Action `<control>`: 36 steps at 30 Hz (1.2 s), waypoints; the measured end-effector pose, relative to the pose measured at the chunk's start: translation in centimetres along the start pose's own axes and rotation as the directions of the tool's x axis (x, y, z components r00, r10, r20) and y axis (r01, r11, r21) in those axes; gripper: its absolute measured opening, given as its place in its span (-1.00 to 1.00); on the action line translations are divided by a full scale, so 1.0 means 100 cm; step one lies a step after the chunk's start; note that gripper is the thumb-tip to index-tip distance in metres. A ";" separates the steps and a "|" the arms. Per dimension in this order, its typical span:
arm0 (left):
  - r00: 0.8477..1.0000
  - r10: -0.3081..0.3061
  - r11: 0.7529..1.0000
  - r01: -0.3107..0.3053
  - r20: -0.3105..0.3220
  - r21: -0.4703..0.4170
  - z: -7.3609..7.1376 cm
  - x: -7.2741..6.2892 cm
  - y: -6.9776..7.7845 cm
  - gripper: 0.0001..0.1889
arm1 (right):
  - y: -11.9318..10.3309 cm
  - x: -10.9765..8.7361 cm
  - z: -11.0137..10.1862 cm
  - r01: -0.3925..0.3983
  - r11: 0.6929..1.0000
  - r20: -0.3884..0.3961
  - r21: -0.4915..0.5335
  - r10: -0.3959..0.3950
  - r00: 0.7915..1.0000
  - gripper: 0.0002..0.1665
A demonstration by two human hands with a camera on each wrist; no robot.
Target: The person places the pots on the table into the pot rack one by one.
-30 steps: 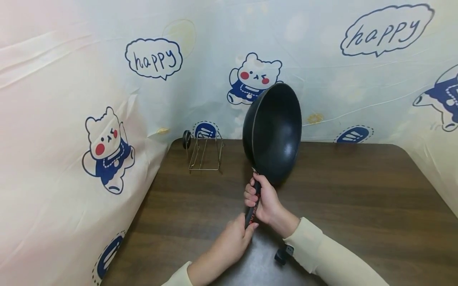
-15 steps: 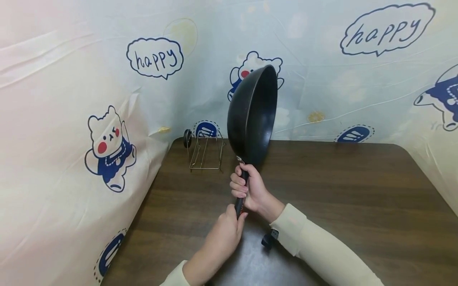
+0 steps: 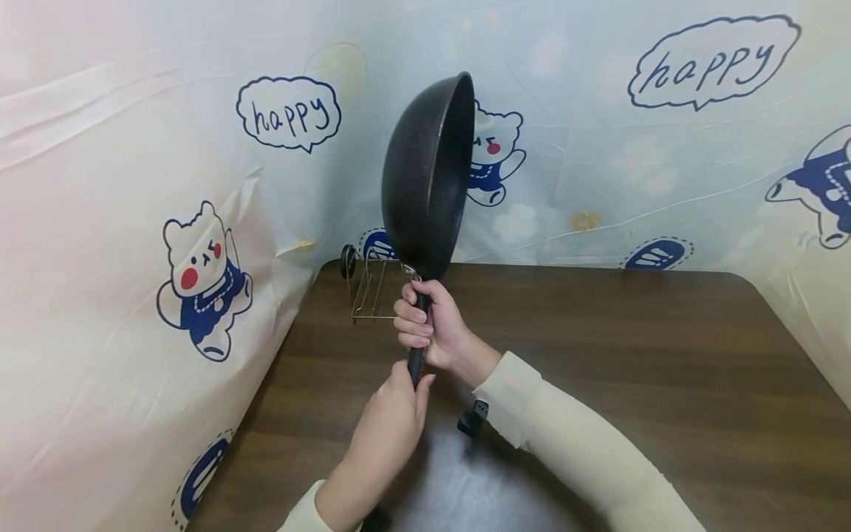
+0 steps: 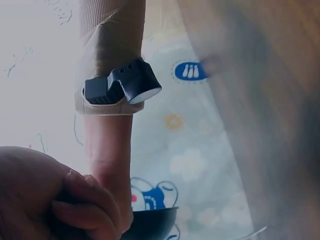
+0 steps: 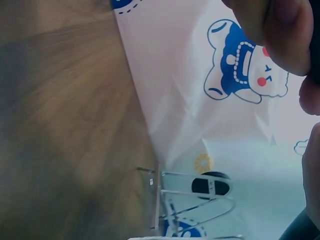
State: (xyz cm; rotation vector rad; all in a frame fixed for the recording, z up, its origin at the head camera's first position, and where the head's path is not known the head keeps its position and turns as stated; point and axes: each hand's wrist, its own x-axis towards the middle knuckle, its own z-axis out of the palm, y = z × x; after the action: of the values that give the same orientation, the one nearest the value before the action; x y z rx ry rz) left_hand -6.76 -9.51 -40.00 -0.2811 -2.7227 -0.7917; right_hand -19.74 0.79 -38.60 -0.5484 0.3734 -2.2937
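Observation:
A black wok [image 3: 415, 177] is held up above the table in the head view, its bowl on edge with the opening facing right. My right hand [image 3: 435, 325] grips its black handle [image 3: 415, 362] just below the bowl, fingers wrapped round it. Lower down, my left hand [image 3: 388, 421] holds the handle's end. The left wrist view shows the left hand's curled fingers [image 4: 85, 205] and a bit of the wok [image 4: 155, 222]. At the right wrist view's edge are the right hand's fingers [image 5: 287, 40], with part of the wok [image 5: 302, 230] in the corner.
A wire rack [image 3: 372, 292] with a round black part stands at the back left of the brown wooden table [image 3: 631, 355], partly behind the wok and right hand. Printed cloth [image 3: 565, 185] hangs behind and at the sides. A small black camera [image 3: 473, 419] sits at the right cuff.
Both hands have moved the wok left and upward, bringing it partly in front of the rack. It has turned, so less of its inside and more of its outside shows.

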 end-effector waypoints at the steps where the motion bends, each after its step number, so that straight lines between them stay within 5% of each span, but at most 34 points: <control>1: 1.000 -0.001 1.000 0.001 -0.010 0.002 -0.002 0.000 -0.001 -0.69 | 0.000 0.004 0.002 -0.008 1.000 0.007 -0.001 0.008 1.000 -0.62; 10: 0.996 -0.037 0.999 0.038 -0.079 0.015 -0.016 0.003 -0.010 -0.68 | 0.008 0.032 0.012 -0.075 0.997 0.062 0.012 0.074 0.995 -0.61; 18: 0.994 -0.097 0.994 0.099 -0.054 0.039 -0.024 0.001 -0.017 -0.68 | 0.019 0.046 0.007 -0.127 0.991 0.106 0.038 0.123 0.987 -0.62; 36: 0.985 -0.168 0.982 0.171 -0.046 0.085 -0.012 -0.006 -0.029 -0.67 | 0.037 0.050 -0.018 -0.195 0.977 0.141 0.082 0.182 0.973 -0.63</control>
State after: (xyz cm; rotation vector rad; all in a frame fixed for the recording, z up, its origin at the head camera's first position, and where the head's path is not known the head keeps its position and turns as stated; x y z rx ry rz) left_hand -6.68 -12.66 -40.62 -0.0143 -2.7629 -0.7085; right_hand -21.64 -5.17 -40.30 -0.5885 0.2392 -2.0682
